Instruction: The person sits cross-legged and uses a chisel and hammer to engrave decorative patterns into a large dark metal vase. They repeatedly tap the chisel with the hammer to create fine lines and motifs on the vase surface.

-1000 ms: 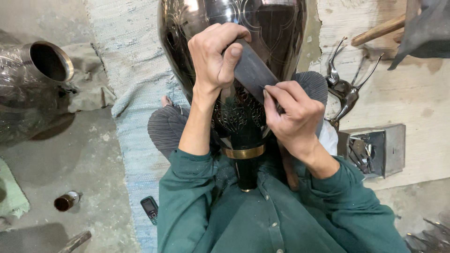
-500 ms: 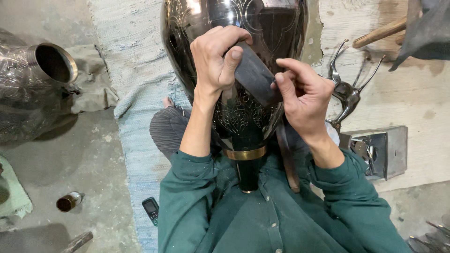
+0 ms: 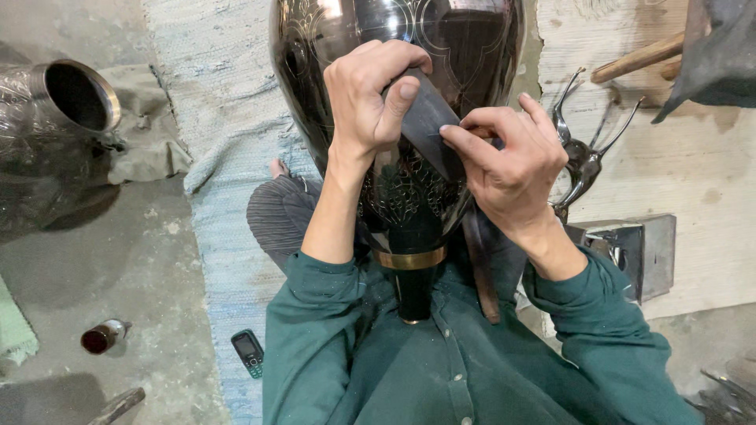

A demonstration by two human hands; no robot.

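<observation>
A large dark engraved metal vase (image 3: 465, 47) lies across my lap, its brass-ringed neck (image 3: 408, 260) pointing at my chest. My left hand (image 3: 370, 102) is curled over a flat dark tool (image 3: 429, 122) and presses it against the vase's belly. My right hand (image 3: 508, 169) pinches the lower right end of the same tool with thumb and fingertips. Both sleeves are dark green. Fine engraved patterns show on the vase under the tool.
A shiny metal vessel (image 3: 55, 118) with an open mouth lies at the left on the floor. A small phone (image 3: 250, 352) and a little bottle (image 3: 102, 337) lie by the pale blue rug (image 3: 228, 126). Metal tongs (image 3: 583, 149), a wooden handle (image 3: 642, 57) and a metal block (image 3: 630, 252) are at the right.
Both hands and the flat tool have shifted upward along the vase's belly. My right hand has moved from below the tool to gripping its right end.
</observation>
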